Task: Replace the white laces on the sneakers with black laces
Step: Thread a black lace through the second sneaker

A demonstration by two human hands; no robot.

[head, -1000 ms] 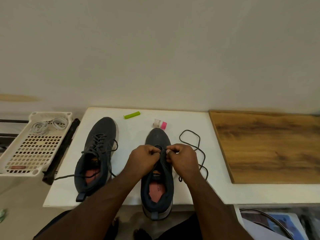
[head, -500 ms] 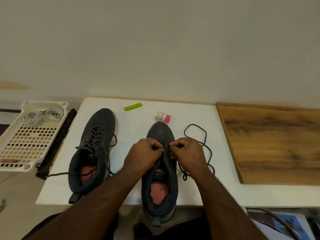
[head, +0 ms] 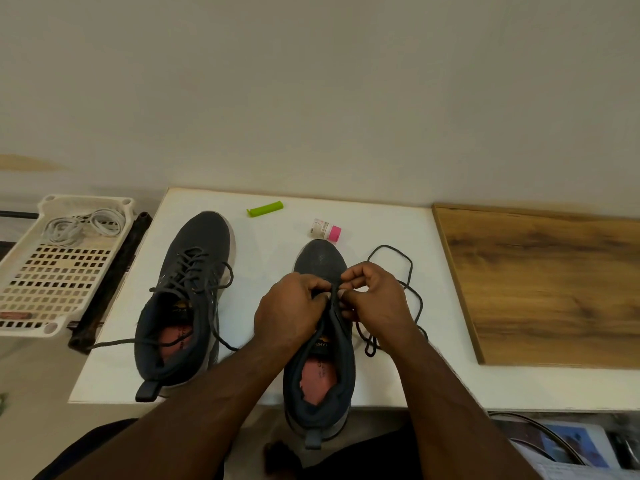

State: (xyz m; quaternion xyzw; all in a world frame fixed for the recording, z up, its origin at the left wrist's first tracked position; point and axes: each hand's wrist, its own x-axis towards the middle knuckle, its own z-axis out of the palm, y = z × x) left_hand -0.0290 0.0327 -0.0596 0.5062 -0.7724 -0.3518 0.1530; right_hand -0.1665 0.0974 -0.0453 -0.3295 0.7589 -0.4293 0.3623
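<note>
Head view, both hands (head: 292,308) (head: 375,299) grip sneaker (head: 320,355) (insole reads "CAMP…"), black lace (head: 410,282).

Right sneaker (head: 320,344) tongue label: yellow letters "CAMP", remainder hidden. Left sneaker (head: 183,299) tongue and insole print, small pink-capped bottle (head: 325,231) label: too small to read.

Two dark sneakers lie toes away: the left sneaker (head: 187,299) wears a black lace; a loose black lace (head: 408,289) trails beside the right sneaker (head: 320,358); white laces (head: 83,225) sit coiled apart.

Soft even light, faint shadows, wide-angle edge distortion.
</note>
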